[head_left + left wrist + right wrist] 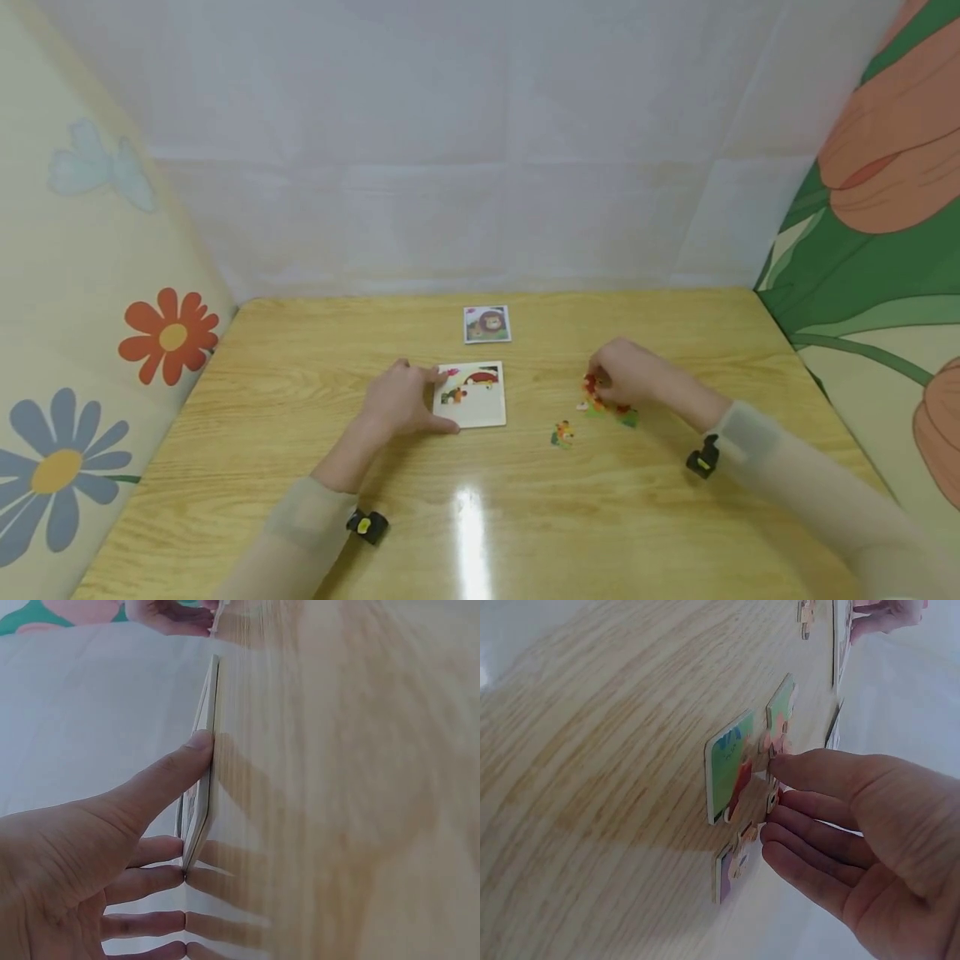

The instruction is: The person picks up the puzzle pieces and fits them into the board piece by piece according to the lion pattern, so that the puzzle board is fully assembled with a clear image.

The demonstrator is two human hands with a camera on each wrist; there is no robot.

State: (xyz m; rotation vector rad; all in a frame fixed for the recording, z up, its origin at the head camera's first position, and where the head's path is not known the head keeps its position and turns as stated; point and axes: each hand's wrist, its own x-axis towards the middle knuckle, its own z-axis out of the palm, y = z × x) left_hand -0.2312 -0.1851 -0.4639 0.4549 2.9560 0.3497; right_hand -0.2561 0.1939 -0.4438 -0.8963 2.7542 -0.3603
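While the left hand (397, 402), spread wide, braces the puzzle tray (483, 412), the right hand (628, 372) pinches a jigsaw piece (773, 799) right of it. Dragging that piece sideways could snag and scatter the neighbouring pieces (725, 776).

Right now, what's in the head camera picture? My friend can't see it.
A person's left hand touches a partly filled puzzle board; the right hand touches loose pieces on a wood-grain table. A lion card lies beyond the board.
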